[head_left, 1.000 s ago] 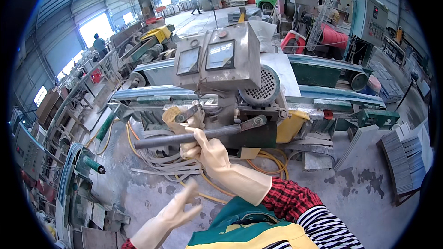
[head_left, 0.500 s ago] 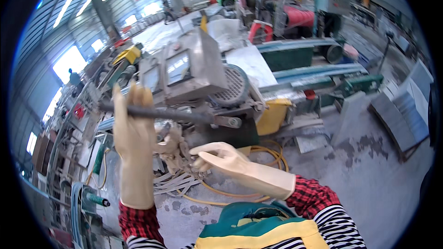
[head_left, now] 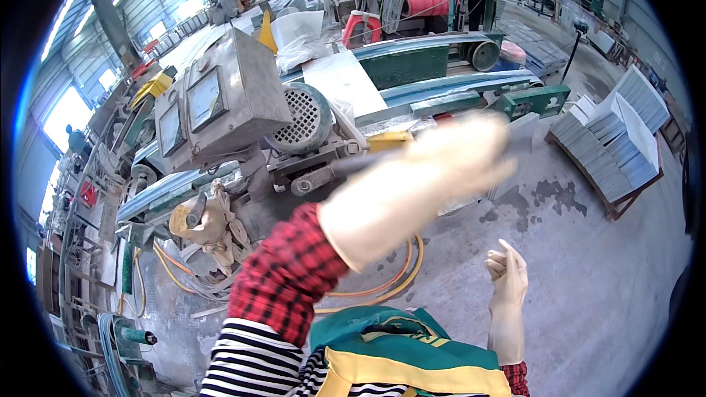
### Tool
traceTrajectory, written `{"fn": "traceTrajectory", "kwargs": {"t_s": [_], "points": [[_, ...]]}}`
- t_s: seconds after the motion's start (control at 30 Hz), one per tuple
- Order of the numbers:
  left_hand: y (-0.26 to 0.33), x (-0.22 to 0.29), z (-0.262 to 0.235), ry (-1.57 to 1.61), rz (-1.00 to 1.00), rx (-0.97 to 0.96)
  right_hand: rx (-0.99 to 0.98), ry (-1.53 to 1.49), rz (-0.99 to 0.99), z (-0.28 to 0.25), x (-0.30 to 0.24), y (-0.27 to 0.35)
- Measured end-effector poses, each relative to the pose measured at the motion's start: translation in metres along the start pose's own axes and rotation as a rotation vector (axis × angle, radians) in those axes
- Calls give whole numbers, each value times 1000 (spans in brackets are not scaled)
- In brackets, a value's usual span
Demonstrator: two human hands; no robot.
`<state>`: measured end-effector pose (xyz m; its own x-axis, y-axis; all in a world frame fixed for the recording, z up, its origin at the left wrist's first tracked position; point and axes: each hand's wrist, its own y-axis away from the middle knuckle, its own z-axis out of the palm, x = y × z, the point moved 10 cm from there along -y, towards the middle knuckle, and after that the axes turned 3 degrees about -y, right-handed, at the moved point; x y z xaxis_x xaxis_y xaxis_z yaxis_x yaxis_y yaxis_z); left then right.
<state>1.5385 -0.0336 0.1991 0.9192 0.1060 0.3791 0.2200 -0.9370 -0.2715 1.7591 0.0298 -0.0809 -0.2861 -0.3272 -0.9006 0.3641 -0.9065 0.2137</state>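
Observation:
My left hand (head_left: 463, 154), in a long cream rubber glove, reaches across to the right at a dark lever bar (head_left: 366, 164). The glove is smeared by motion and covers the middle of the bar, so how its fingers lie cannot be made out. The bar runs from a pivot fitting (head_left: 312, 180) beneath a grey motor with a grille (head_left: 300, 119). My right hand (head_left: 509, 276), in the same kind of glove, hangs apart at the right, over the floor. It holds nothing; one finger stretches out while the others curl loosely.
A dusty control box (head_left: 239, 95) stands by the motor. A cloth bundle (head_left: 202, 220) and orange-yellow hoses (head_left: 404, 276) lie low in front. Stacked slabs (head_left: 614, 147) rest on a rack at the right; a green conveyor bed (head_left: 404, 66) runs behind.
The lever bar has swung from left to right, and my left hand has moved along with it. My right hand has shifted right, away from the machine. The view has turned right.

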Motion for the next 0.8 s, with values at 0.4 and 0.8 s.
{"fn": "traceTrajectory", "kwargs": {"t_s": [0.4,0.8], "points": [[295,-74,159,-276,16,-768,-1324,514,210,256,94,114],[440,-99,15,387,-918,204,-1491,-172,618,454,123,279]]}}
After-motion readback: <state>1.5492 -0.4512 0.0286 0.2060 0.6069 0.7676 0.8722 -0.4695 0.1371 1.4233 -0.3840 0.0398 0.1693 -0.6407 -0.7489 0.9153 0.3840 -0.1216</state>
